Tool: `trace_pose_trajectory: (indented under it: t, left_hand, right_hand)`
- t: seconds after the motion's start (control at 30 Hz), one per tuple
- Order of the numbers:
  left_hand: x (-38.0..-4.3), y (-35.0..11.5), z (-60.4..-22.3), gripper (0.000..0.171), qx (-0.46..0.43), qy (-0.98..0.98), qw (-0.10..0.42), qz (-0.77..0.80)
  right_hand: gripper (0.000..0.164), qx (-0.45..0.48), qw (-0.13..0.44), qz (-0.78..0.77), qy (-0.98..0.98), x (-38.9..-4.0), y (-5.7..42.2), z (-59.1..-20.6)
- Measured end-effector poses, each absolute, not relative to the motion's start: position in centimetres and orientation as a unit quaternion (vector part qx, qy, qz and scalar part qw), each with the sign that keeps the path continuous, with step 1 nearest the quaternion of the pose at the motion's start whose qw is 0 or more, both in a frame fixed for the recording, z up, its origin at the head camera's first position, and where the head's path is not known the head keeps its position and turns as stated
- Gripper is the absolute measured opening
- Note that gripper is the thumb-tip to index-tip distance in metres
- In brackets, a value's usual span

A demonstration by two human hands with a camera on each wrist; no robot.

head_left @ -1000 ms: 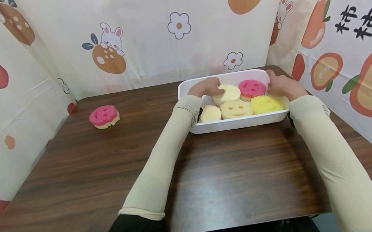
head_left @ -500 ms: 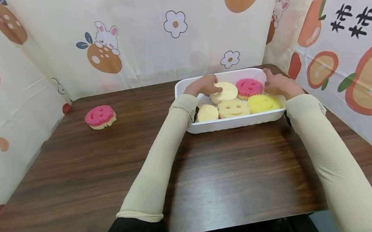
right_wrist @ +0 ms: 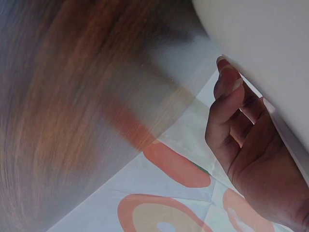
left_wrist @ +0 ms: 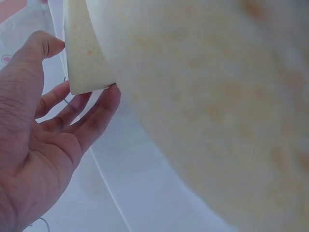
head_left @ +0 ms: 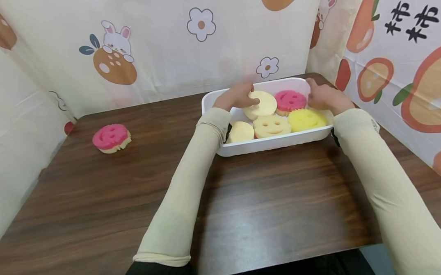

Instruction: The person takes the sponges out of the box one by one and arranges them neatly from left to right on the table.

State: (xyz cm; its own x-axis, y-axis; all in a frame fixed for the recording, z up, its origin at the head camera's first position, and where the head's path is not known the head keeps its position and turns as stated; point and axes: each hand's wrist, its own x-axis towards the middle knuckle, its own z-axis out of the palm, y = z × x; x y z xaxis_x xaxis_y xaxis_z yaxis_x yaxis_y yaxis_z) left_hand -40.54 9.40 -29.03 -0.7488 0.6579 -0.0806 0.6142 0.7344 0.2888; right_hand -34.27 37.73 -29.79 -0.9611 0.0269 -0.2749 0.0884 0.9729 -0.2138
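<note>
A white tray [head_left: 276,142] stands at the back right with several smiley-face sponges in it. My left hand [head_left: 235,96] holds a round cream sponge [head_left: 261,104] in the tray's back left part. In the left wrist view, the thumb of that hand [left_wrist: 46,140] is on one side of the sponge [left_wrist: 86,63] and the fingers are at its lower edge. My right hand [head_left: 327,96] grips the tray's right rim. From the right wrist view, its fingers [right_wrist: 227,108] lie against the outside of the tray wall [right_wrist: 270,43].
Also in the tray are a pink sponge [head_left: 290,100], a yellow one [head_left: 307,119], a cream smiley one [head_left: 271,126] and a plain cream one [head_left: 241,132]. Another pink sponge [head_left: 111,138] lies on the brown table [head_left: 134,190] at left. Patterned cloth [head_left: 157,42] hangs behind.
The head view has turned slightly, so everything sits a little further left in it. Both hands keep their places on the cream sponge and the tray rim.
</note>
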Motion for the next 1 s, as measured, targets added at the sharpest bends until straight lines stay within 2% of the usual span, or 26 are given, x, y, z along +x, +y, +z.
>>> trace_pose_trajectory:
  t: [0.23, 0.67, 1.0]
  left_hand:
    - [-41.0, 9.1, -28.4, 0.044, 0.357, 0.924, 0.068, 0.116]
    - [-41.4, 8.3, -27.8, 0.045, 0.338, 0.929, 0.073, 0.132]
    - [-41.1, 8.4, -27.1, 0.025, 0.364, 0.920, 0.055, 0.135]
  right_hand:
    - [0.075, 0.019, 0.121, -0.104, 0.987, -34.3, 37.6, -29.6]
    - [0.075, 0.023, 0.129, -0.108, 0.985, -34.5, 37.8, -30.0]
    - [0.077, 0.031, 0.134, -0.119, 0.983, -34.8, 37.9, -30.1]
